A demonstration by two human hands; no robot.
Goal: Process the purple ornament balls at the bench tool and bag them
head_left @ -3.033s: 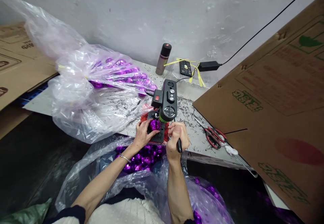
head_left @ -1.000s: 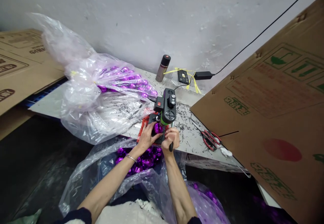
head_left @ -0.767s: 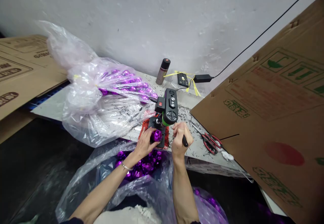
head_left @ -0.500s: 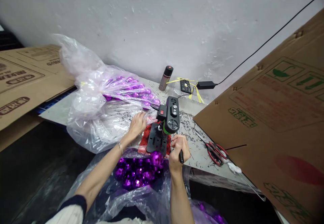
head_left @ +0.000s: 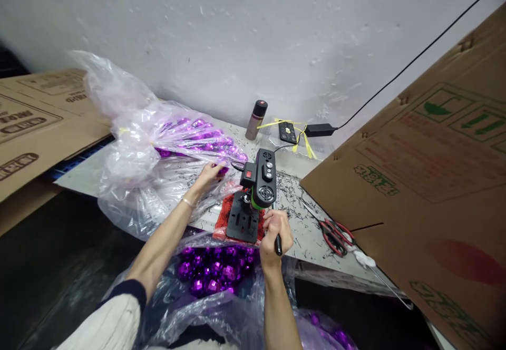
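Light: cool, even, of middling brightness; its source lay outside the frame. Wall [head_left: 237, 39], top: was pale grey, darkening toward the upper left corner. Bag [head_left: 132, 155], left of centre: showed white glare along its creases. Balls [head_left: 215, 270], lower centre: gave small hard glints. Floor [head_left: 55, 271], lower left: sank to near black. Machine [head_left: 265, 178], centre: was fairly crisp. Box [head_left: 427, 181], right: appeared stretched toward the edge, its red patch blurred.

Left hand [head_left: 210, 174] now off the plate [head_left: 239, 227], beside a purple ball [head_left: 223, 171]
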